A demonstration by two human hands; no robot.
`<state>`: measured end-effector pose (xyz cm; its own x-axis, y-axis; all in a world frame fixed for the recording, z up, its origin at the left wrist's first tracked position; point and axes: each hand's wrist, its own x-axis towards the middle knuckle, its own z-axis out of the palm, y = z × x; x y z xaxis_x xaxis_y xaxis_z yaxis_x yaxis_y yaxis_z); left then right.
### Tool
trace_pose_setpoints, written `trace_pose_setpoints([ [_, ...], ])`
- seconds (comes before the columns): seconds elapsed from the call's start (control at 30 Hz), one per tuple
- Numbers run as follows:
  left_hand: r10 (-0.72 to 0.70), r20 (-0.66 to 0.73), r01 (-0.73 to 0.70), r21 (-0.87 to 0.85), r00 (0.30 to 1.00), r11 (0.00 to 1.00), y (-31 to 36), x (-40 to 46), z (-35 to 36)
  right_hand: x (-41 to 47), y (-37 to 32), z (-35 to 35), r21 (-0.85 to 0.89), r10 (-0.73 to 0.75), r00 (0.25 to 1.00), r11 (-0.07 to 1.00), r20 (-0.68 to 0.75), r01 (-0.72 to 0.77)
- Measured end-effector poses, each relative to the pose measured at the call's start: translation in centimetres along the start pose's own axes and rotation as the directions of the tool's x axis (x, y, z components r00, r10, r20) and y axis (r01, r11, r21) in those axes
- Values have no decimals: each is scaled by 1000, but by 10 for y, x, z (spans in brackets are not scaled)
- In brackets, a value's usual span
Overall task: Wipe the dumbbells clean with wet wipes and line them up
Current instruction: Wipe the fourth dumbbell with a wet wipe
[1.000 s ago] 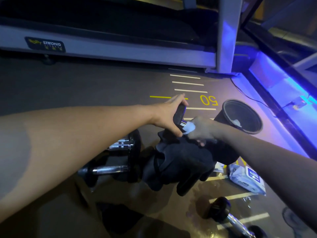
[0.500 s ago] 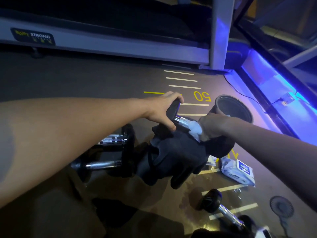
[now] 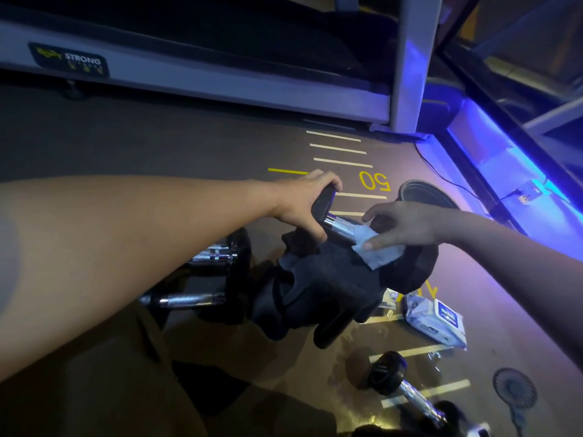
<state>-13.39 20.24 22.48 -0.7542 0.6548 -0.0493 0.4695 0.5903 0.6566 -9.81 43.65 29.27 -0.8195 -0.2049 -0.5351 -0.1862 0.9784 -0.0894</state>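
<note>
Treadmill [image 3: 202, 83] ran along the far side; floor [image 3: 157, 146] was wet and glossy near the lower dumbbell [image 3: 407, 386].

Held dumbbell [image 3: 344, 227] lay tilted across a dark bundle [image 3: 321, 288], off the floor, between both hands. Two more dumbbells [image 3: 205, 279] lay side by side on the floor to the left.

Left hand [image 3: 303, 206]: fingers curled over the dumbbell's upper head, gripping it. Right hand [image 3: 403, 228]: fingers straight, pressing the wipe [image 3: 377, 250] flat near the handle's lower end, not closed round it.

Risks, judged:
- bundle is soft, so the dumbbell could roll or slide off if the left grip eased
- flat fingers hold the wipe only by pressure; it could slip off the knurled handle
- wet floor could let lined-up dumbbells skid
- wipes pack [image 3: 437, 323] lay near, under a possible fall
</note>
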Motion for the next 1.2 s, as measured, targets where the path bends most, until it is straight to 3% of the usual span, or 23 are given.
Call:
trace_pose_setpoints([
  [0.1, 3, -8, -2, 11, 1000, 1000, 2, 0, 1, 10, -5, 9, -36, -75, 990, 997, -119, 71],
  [0.2, 3, -6, -3, 13, 1000, 1000, 2, -1, 1, 22, -5, 20, -154, -119, 987, 983, -110, 102],
  [0.4, 11, -7, -11, 7, 1000, 1000, 3, 1, 1, 15, 17, 10, -256, 37, 998, 966, 50, -23],
  [0.53, 16, 1, -16, -4, 1000, 1000, 3, 3, 2, 11, 22, 11, -398, 106, 993, 914, 52, -77],
  [0.67, 14, -1, -14, 6, 1000, 1000, 3, 1, 3, 8, 19, -3, -150, 180, 953, 978, 244, -146],
  [0.8, 9, -3, -8, 25, 1000, 1000, 4, 0, 3, 7, 0, -16, -217, 272, 907, 953, 322, -209],
  [0.87, 8, -10, -7, 23, 1000, 1000, 5, 0, 3, 9, -9, -7, -344, 289, 921, 919, 261, -191],
  [0.93, 4, -11, -4, 11, 1000, 1000, 5, 0, 4, 7, -11, 14, -516, 266, 963, 831, 40, -208],
  [1.03, 7, -4, -7, 17, 1000, 1000, 6, -2, 4, 2, -6, 44, -679, 202, 941, 652, -273, -337],
  [1.1, 11, -8, -10, 30, 1000, 999, 6, -2, 6, 0, -6, 51, -670, 194, 927, 645, -321, -367],
  [1.2, 8, -19, -7, 11, 1000, 1000, 7, -2, 7, 0, -9, 37, -542, 256, 944, 774, -207, -328],
])
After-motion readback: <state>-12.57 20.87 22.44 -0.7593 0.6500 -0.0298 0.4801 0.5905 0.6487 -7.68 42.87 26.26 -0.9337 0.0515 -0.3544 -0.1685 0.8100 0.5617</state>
